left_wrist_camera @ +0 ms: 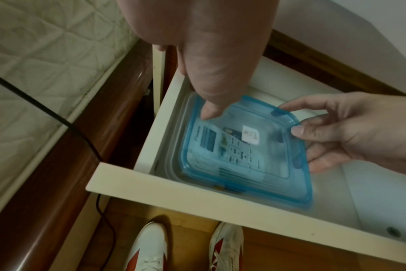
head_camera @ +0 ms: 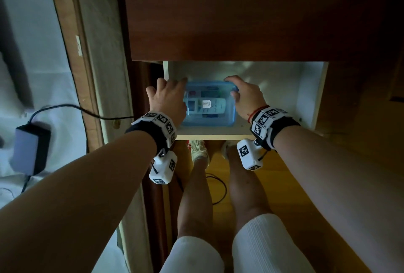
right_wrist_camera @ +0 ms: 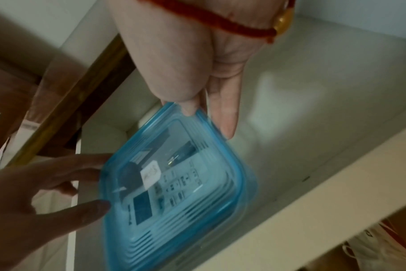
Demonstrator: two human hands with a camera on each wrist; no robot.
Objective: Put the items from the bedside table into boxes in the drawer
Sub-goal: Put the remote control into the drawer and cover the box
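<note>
blue-lidded box (head_camera: 209, 89) | left fingers (head_camera: 177, 83), right fingers (head_camera: 235, 80) hold its edges | remote (left_wrist_camera: 234, 152) inside blurred

Dim, underexposed light throughout: in the head view the tabletop (head_camera: 251, 14) at twelve o'clock sinks into brown shadow, while the white drawer (head_camera: 310, 95) catches soft pale patches. Straight lines bow near the borders. In the right wrist view the blue box (right_wrist_camera: 174, 192) smears with motion blur, worst toward six o'clock.
</note>
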